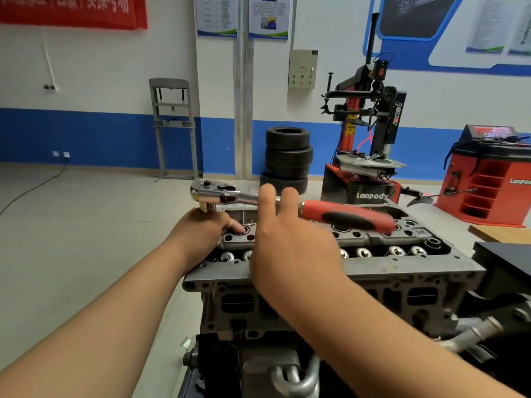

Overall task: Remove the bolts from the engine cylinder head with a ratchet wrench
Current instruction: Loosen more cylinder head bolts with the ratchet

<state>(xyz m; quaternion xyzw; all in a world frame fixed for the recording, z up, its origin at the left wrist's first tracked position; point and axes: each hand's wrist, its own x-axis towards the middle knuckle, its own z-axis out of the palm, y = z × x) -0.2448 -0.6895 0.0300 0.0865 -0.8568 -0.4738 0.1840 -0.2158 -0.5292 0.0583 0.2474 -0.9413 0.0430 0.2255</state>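
Left grip: my left hand (201, 229) is curled round the socket stem (208, 207) just under the wrench head, at the far left corner of the cylinder head (373, 272).
Right hand: my right hand (287, 242) holds nothing. Its fingers are straight and spread, in front of the bare steel shank. The frame is smeared here, so I cannot tell whether the fingertips touch the steel.
Wrench: the wrench (306, 208) lies nearly level above the cylinder head, with its red handle (350, 218) pointing right.
Bolt: the bolt is hidden beneath my left hand and the socket stem. I judge it sits in that far left corner.
Step in hand: as I read it, taking hold of the red handle for a loosening pull.
Where to grasp: out along the red handle rather than on the shank, for the most leverage.
Left hand's job: press straight down on the socket stem so it stays square on the bolt and upright.
Pull: smooth and level, in the plane of the wrench head, with no jerk.
Risk: a tilted socket stem could slip off and round the bolt, and knuckles could strike the casting.
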